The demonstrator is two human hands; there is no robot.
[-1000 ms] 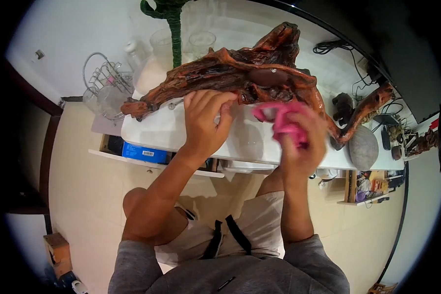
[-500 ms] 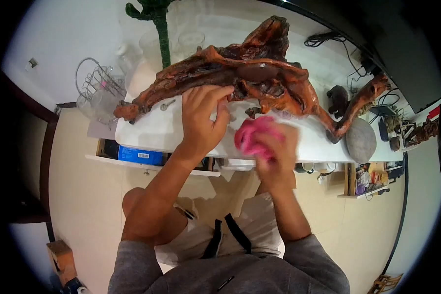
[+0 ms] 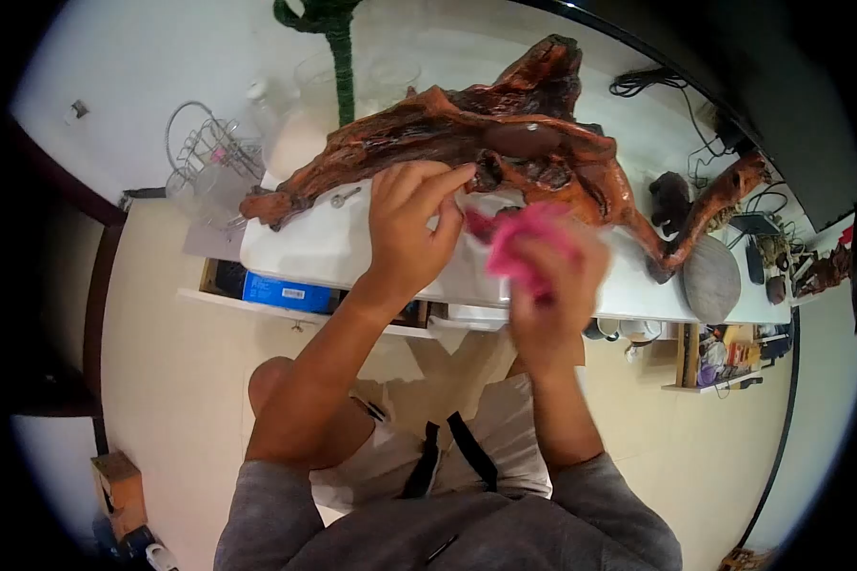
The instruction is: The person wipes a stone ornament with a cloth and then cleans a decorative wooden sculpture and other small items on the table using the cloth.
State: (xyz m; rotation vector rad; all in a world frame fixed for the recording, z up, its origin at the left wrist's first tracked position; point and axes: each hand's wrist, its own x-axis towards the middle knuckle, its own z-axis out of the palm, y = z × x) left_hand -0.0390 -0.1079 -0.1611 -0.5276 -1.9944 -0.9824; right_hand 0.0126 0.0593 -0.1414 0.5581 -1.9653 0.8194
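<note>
A long, glossy reddish-brown driftwood piece (image 3: 400, 128) with twisted limbs lies across the white tabletop (image 3: 324, 243). My left hand (image 3: 414, 214) is at its near edge, the bent fingers against the wood and the index fingertip at a dark hollow. My right hand (image 3: 562, 285), blurred by motion, is closed round a crumpled pink cloth (image 3: 533, 238). A loose end of that cloth reaches left toward the underside of the wood, close to my left thumb. A small metal key-like piece (image 3: 346, 197) rests on the tabletop left of my left hand.
A smooth grey stone (image 3: 711, 281) and a dark figurine (image 3: 671, 200) stand at the right, with black cables (image 3: 652, 81) behind. On the left are a wire glass rack (image 3: 209, 152) and a green cactus-shaped post (image 3: 341, 71). Open drawers, one with a blue box (image 3: 288, 292), jut out below.
My right hand has moved the pink cloth slightly up and right, and its loose end now trails left. My left hand keeps its place at the wood; the whole view has shifted a little.
</note>
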